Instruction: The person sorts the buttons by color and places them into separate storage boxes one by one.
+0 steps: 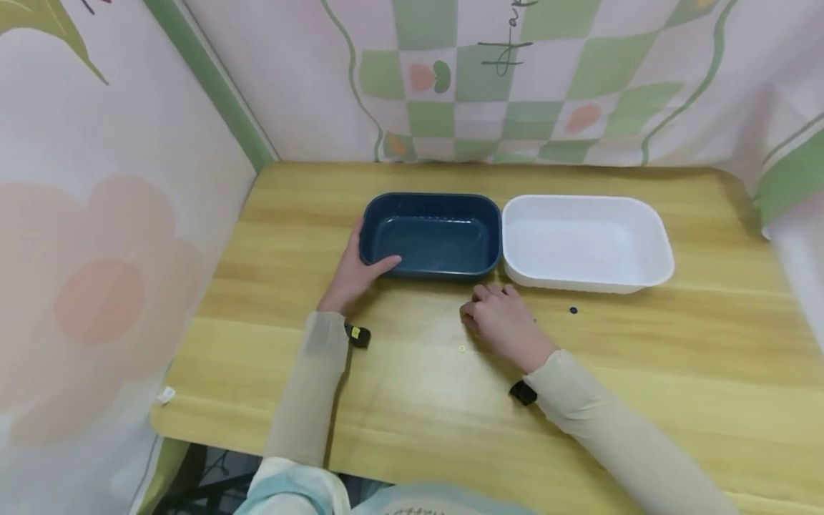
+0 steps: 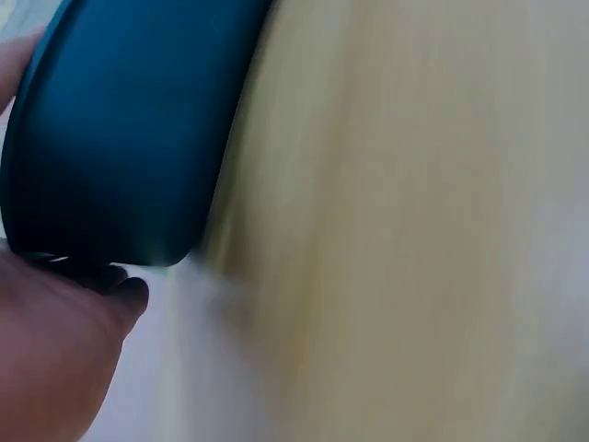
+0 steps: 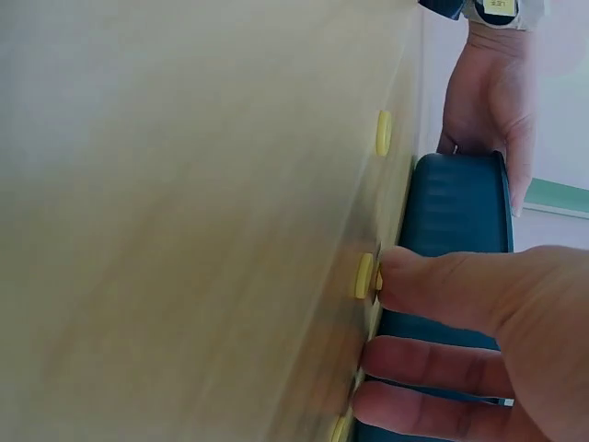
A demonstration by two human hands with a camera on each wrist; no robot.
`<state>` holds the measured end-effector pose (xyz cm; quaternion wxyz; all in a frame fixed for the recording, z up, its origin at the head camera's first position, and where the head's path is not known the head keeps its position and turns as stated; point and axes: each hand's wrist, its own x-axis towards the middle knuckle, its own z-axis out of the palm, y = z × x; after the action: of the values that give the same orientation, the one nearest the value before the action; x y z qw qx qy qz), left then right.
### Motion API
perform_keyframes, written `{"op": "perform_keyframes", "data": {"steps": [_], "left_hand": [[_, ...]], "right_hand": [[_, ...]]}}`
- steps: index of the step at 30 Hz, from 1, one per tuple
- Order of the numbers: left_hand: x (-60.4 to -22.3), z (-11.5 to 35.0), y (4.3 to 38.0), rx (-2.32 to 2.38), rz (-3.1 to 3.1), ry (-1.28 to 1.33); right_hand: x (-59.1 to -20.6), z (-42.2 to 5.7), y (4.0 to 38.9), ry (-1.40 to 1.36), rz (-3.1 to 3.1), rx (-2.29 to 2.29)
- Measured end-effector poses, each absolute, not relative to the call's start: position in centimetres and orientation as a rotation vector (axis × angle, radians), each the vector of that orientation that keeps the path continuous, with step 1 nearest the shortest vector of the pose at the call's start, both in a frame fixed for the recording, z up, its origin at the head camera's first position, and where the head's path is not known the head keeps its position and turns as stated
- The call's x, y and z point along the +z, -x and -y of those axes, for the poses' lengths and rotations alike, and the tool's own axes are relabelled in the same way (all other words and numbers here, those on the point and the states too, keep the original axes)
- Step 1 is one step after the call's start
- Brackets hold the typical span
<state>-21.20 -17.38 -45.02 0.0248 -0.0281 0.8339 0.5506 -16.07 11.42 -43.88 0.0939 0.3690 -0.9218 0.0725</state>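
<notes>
The right hand point(image 1: 504, 323) had its thumb tip right at a yellow disc point(image 3: 364, 276) on the table point(image 1: 412, 408), two fingers lying apart from it — whether it pinched anything, I couldn't tell. The left hand point(image 1: 356, 275) gripped the dark blue bin point(image 1: 430, 275), thumb over the rim at its eight o'clock corner. The white bin point(image 1: 589, 280) stood just beside it at three o'clock. A dark button point(image 1: 574, 310) lay at the right hand's three o'clock. Room to move stretched toward six o'clock, up to the near table edge. The right fingertips were mostly hidden overhead; another disc point(image 3: 340, 430) was cut off in the right wrist view — the left wrist view was blurred.
</notes>
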Motion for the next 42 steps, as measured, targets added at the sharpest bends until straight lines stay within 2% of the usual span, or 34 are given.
{"op": "perform_keyframes", "data": {"steps": [13,42], "left_hand": [[-45.8,16.9,20.3,1.512,-2.633,-0.014],[-45.4,16.8,20.0,1.519,-2.586,0.030]], "right_hand": [[-43.8,-11.4,15.2,-1.117,2.842,0.116],[-43.0,-9.9,14.7,-1.209,2.900,-0.213]]}}
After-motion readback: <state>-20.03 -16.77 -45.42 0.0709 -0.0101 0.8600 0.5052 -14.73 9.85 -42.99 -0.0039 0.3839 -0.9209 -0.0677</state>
